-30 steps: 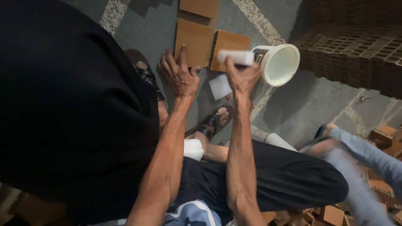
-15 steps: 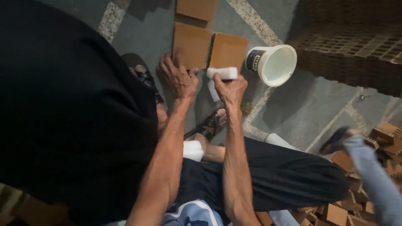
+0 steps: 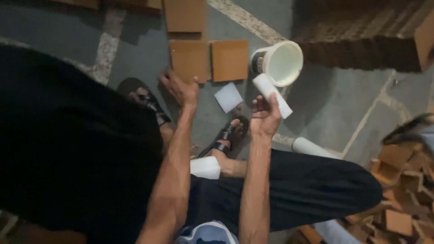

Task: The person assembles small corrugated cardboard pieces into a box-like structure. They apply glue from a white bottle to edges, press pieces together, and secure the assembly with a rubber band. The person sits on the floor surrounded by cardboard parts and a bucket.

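Bare forearms, black trousers (image 3: 312,185), black strapped sandals (image 3: 224,138)

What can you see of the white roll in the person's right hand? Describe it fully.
The white roll is a plain, smooth cylinder, perhaps paper or foam. It tilts, its upper end toward the white bucket, its lower end jutting right of the right hand. The fingers hold it near its middle, above the grey floor. No markings are visible.

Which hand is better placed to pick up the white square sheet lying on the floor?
Left, probably. The left hand is empty, low by the brown tiles, beside the white square sheet. The right hand already grips a white roll.
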